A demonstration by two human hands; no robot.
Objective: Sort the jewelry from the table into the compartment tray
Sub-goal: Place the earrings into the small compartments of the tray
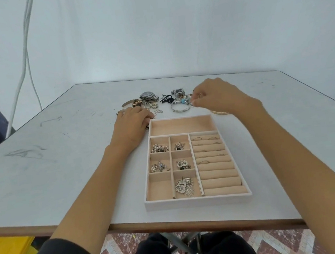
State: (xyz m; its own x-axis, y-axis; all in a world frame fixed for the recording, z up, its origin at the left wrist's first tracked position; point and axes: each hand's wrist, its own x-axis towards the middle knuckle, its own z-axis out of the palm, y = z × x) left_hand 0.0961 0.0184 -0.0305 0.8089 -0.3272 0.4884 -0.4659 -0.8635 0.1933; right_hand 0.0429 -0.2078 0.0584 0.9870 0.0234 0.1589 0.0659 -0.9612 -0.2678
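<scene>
the table (62, 158) is carrying the tray (198, 202) near its front edge, and the loose jewelry (160, 101) is lying in a heap just beyond the tray. your left hand (130, 126) is resting palm down beside the tray's far left corner, fingers curled; whether they are holding anything, you cannot tell. your right hand (219, 96) is pinching a small ring (199, 95) over the heap's right end.

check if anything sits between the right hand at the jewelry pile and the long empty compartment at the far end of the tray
Nothing visible does. The right hand is at the jewelry pile, just beyond the tray. The long compartment lies open and empty below it. The left hand rests off its left corner.
</scene>
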